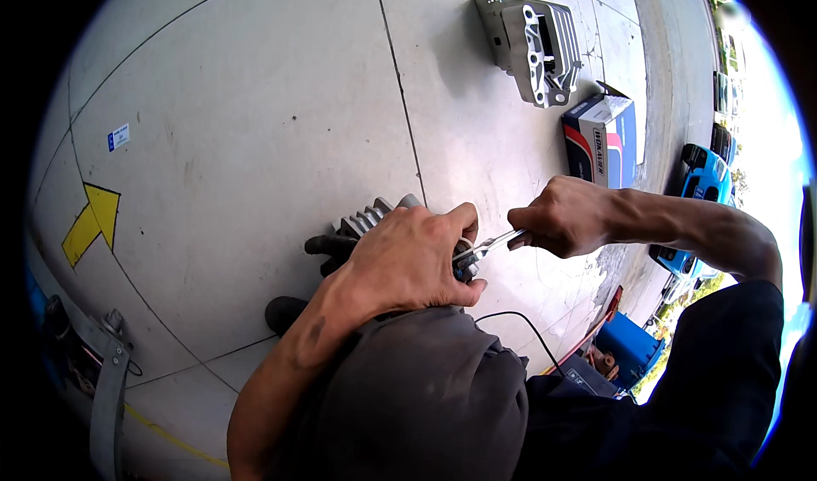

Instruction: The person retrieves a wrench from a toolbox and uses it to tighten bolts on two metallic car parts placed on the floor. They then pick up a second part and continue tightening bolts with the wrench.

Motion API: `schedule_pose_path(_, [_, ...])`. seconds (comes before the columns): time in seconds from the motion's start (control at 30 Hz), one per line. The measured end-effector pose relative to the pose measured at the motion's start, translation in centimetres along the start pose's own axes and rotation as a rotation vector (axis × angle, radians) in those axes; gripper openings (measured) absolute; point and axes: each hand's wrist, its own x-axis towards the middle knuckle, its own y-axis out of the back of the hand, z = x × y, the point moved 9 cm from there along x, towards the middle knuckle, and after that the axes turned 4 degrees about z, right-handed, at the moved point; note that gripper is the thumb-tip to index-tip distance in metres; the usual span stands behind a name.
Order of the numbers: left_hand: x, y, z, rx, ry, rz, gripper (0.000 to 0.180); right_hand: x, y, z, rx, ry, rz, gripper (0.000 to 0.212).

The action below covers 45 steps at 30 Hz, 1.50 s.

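Observation:
Above my bent knee in grey cloth, my left hand (408,256) curls over a finned grey metal part (364,219) with dark fittings on its left side. Thumb and fingertips grip its right end, around a small dark fitting (466,267). My right hand (557,217) is closed in a fist round a slim, shiny metal hand tool (498,242). The tool's tip reaches that fitting between my left thumb and forefinger. Whether it is a wrench or pliers I cannot tell. My left palm hides most of the metal part.
A larger ribbed metal housing (536,47) rests on the pale floor ahead, near a blue, white and red carton (600,136). A yellow arrow (95,219) marks the floor at left. A metal stand (109,387) is lower left; a blue bin (628,349) and black cable (534,330) are right.

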Motion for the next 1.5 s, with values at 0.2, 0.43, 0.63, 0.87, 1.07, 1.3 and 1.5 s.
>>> schedule_pose_path(0.2, [0.4,-0.6,0.7,-0.021,-0.067,0.011,0.048,-1.1,1.9,-0.9,-0.121,-0.048,-0.092,0.033])
schedule_pose_path(0.43, [2.1,-1.7,1.4,0.001,-0.011,-0.077,0.055,-2.3,5.1,-3.8,-0.505,-0.273,-0.279,0.027])
schedule_pose_path(0.63, [2.9,-2.0,1.2,-0.066,0.012,-0.131,0.061,-1.4,6.3,-8.4,-0.926,-0.287,-0.534,0.019])
schedule_pose_path(0.87, [2.3,-1.9,1.6,0.073,-0.023,-0.078,0.062,-0.4,6.8,-5.3,-0.643,-0.234,-0.460,0.030])
schedule_pose_path(1.07, [2.7,-3.3,1.5,0.165,-0.071,-0.048,0.052,-2.2,4.4,-1.1,-0.338,-0.226,-0.304,0.040])
schedule_pose_path(1.3, [1.8,-3.0,-0.8,0.086,0.006,0.020,0.047,-1.5,-1.5,3.6,0.072,0.019,0.063,0.041])
schedule_pose_path(1.5, [-1.9,-3.8,-5.6,-0.017,0.242,-0.015,0.062,2.4,-1.4,3.0,-0.004,0.129,0.210,0.029])
